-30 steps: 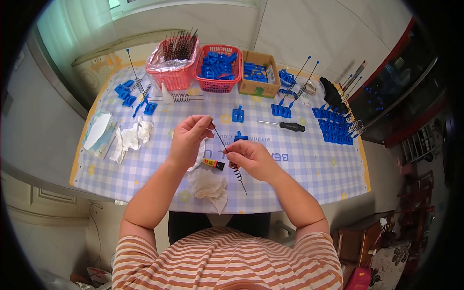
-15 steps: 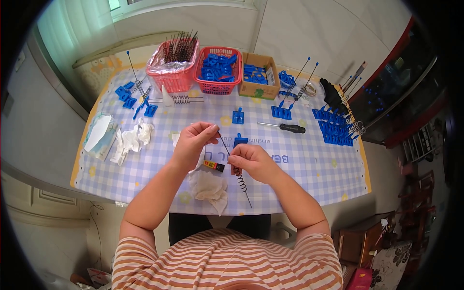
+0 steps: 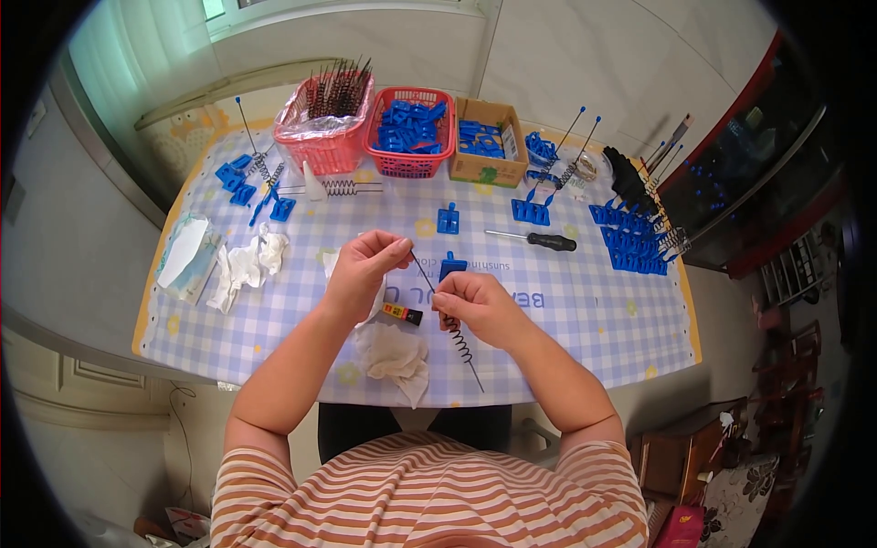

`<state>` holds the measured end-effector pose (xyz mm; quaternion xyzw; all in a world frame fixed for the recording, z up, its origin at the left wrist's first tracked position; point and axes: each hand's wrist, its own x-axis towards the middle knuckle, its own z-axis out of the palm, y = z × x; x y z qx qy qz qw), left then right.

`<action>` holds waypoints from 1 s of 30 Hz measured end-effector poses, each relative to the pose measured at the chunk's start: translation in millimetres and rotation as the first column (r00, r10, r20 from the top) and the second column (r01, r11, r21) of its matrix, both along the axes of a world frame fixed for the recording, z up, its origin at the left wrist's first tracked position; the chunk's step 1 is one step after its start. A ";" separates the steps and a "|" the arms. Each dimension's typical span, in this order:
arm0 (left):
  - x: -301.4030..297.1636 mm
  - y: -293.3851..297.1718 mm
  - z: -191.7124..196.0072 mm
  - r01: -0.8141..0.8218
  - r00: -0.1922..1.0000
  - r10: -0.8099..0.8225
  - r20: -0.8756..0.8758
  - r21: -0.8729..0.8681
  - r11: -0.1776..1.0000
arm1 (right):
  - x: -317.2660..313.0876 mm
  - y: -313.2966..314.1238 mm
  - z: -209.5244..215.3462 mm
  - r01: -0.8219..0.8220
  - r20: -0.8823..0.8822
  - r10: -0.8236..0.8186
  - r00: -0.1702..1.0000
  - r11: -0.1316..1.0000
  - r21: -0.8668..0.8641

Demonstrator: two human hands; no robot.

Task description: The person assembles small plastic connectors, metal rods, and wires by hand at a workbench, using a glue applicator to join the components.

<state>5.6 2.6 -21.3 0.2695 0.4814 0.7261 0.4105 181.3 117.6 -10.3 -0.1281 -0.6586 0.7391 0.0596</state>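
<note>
Pinching a thin metal rod with a coiled spring (image 3: 454, 333), the left hand (image 3: 361, 269) is gripping its tip; the right hand (image 3: 480, 306) is clamping the stiff, light shaft above the coil.

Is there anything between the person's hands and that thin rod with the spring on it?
Nothing visible. The left hand pinches the upper end of the spring rod and the right hand grips its middle, beside a small blue block. Both hands touch it directly.
</note>
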 end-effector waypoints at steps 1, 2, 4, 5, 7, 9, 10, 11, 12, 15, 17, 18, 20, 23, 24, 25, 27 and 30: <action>0.1 0.6 -0.2 0.003 1.000 -0.003 -0.003 0.002 1.000 | 0.3 0.1 -0.2 0.005 -0.001 -0.005 1.000 1.000 0.000; 0.4 1.0 0.1 0.006 1.000 -0.006 -0.003 0.004 1.000 | 0.7 0.1 0.1 0.007 -0.001 -0.007 1.000 1.000 0.001; 1.1 1.4 1.0 0.001 1.000 -0.001 -0.008 -0.004 1.000 | 1.0 0.0 0.3 0.004 0.003 -0.004 1.000 1.000 0.000; 1.4 0.8 1.3 0.006 1.000 -0.006 -0.009 -0.002 1.000 | 0.7 -0.2 0.2 0.010 0.003 -0.010 1.000 1.000 0.002; 2.5 0.5 1.4 -0.020 1.000 0.020 -0.004 -0.019 1.000 | 0.9 0.0 0.5 0.002 0.020 -0.002 1.000 1.000 -0.005; 1.5 -0.4 1.6 -0.017 1.000 0.017 -0.009 -0.023 1.000 | 0.3 -0.5 0.8 0.007 0.021 -0.007 1.000 1.000 0.005; 0.9 -1.1 1.3 -0.026 1.000 0.025 -0.015 -0.032 0.999 | -0.2 -1.1 1.1 0.000 0.021 0.000 1.000 1.000 0.010; 1.1 -1.4 0.6 -0.033 0.999 0.033 -0.007 -0.037 0.999 | -0.2 -1.7 1.9 -0.001 0.022 0.000 1.000 1.000 0.019; 1.5 -1.2 0.6 -0.024 1.000 0.024 -0.008 -0.032 0.999 | 0.0 -1.8 2.3 0.008 0.022 -0.009 1.000 1.000 0.024; 1.9 -0.7 0.4 -0.023 1.000 0.023 0.002 -0.028 0.999 | 0.6 -1.4 1.2 0.009 0.027 -0.010 1.000 1.000 0.027; 0.9 -0.5 -1.1 -0.020 1.000 0.020 0.006 -0.025 0.999 | 0.5 -0.9 -0.8 -0.005 0.016 0.005 1.000 0.999 0.031; 0.7 -0.6 -1.4 -0.015 1.000 0.015 0.006 -0.022 1.000 | 0.5 -1.1 0.0 0.000 0.015 0.000 1.000 0.999 0.034; 0.5 -0.6 -1.7 -0.019 1.000 0.019 0.006 -0.017 1.000 | 0.6 -1.6 1.7 -0.004 0.022 0.003 1.000 1.000 0.031; 2.5 0.6 -0.1 -0.020 1.000 0.020 0.005 -0.015 1.000 | 1.3 -0.9 0.9 -0.005 0.024 0.004 1.000 0.999 0.043; 2.3 0.6 -0.1 -0.018 1.000 0.018 0.003 -0.014 1.000 | 1.6 -1.0 1.7 -0.002 0.022 0.001 1.000 0.999 0.043; 2.2 0.8 -0.5 -0.026 1.000 0.026 -0.010 -0.005 1.000 | 2.3 -0.9 2.8 0.000 0.016 -0.001 1.000 0.999 0.043; 2.0 0.7 -0.8 -0.033 0.999 0.033 -0.020 0.006 0.999 | 1.2 -1.1 3.8 0.004 0.014 -0.005 1.000 0.999 0.045; 0.7 -0.2 -2.2 -0.046 0.999 0.046 0.009 0.007 0.999 | -2.5 -0.5 1.3 -0.011 0.019 0.010 1.000 0.999 0.051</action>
